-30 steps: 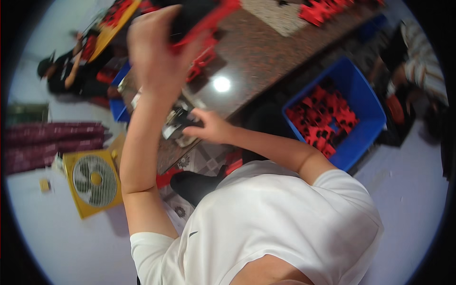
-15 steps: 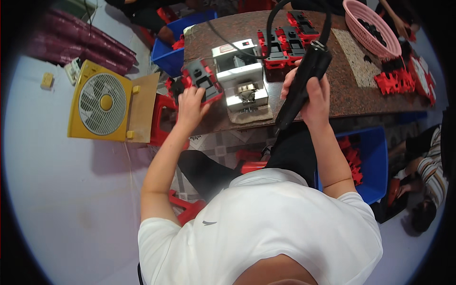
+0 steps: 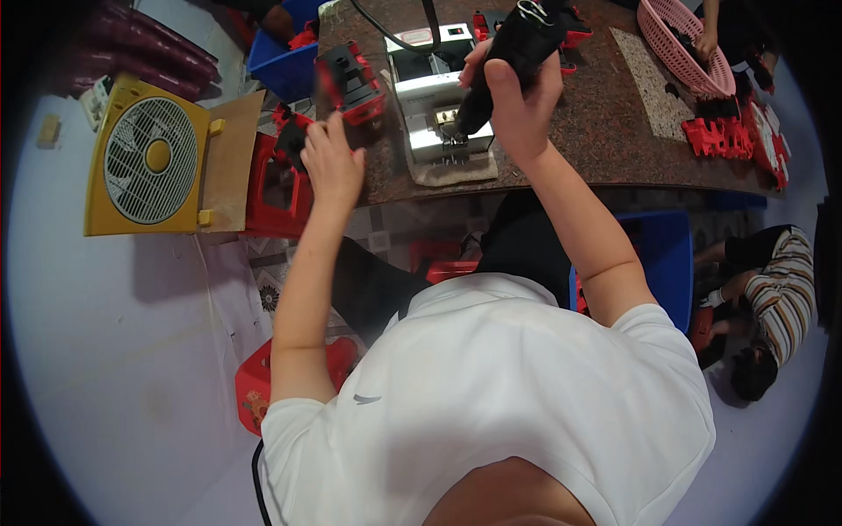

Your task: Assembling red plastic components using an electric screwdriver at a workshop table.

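My right hand (image 3: 524, 110) grips a black electric screwdriver (image 3: 517, 53), whose tip points down at the front of a white and metal screw feeder (image 3: 436, 92). Whether the tip touches the feeder is hard to make out. My left hand (image 3: 333, 167) is empty, its fingers apart, close to black and red parts (image 3: 291, 140) by a red stool (image 3: 279, 197). Just beyond its fingertips, a red and black plastic assembly (image 3: 351, 83), slightly blurred, sits on the stone table (image 3: 579, 123). More red and black assemblies (image 3: 574, 31) are partly hidden behind the screwdriver.
Blue bins stand at the far left (image 3: 285, 66) and beside my right arm (image 3: 662, 263). A pink basket (image 3: 684, 53) and red parts (image 3: 719, 136) occupy the table's right end. A yellow fan (image 3: 145, 158) is at left. Another person (image 3: 772, 298) crouches at right.
The screwdriver has swung left, bringing its tip to the feeder. My left hand has let go of the red and black assembly, which now lies farther away. The whole view has shifted a little.
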`<state>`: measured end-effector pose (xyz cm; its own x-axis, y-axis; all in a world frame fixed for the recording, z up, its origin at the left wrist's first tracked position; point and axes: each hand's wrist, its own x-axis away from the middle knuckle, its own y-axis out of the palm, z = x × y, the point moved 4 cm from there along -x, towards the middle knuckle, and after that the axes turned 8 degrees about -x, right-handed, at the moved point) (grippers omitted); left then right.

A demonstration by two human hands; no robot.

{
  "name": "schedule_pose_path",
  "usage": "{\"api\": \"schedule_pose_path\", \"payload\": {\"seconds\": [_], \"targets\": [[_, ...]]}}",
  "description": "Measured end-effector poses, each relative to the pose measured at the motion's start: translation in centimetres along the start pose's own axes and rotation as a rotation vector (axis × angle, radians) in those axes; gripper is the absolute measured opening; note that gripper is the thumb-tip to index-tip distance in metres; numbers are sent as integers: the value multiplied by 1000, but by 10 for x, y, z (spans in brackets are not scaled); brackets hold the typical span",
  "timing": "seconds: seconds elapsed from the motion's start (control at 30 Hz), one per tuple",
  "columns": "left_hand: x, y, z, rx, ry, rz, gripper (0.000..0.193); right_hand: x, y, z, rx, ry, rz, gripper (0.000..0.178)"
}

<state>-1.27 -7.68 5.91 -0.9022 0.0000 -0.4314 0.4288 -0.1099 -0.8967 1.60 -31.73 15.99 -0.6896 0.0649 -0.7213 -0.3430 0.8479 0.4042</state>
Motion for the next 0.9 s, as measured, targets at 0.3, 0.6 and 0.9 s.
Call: {"api": "schedule_pose_path", "payload": {"seconds": [0.3,0.6,0.9], "targets": [[22,-12,69,109,85,-123,62,17,-6,27,129,-10,-52,33],[8,7,-54,524,-421,113,66,19,-3,27,123,-42,-81,33],[27,76,-55,1403,-628,-16,57,19,2,50,269,53,-122,35]]}}
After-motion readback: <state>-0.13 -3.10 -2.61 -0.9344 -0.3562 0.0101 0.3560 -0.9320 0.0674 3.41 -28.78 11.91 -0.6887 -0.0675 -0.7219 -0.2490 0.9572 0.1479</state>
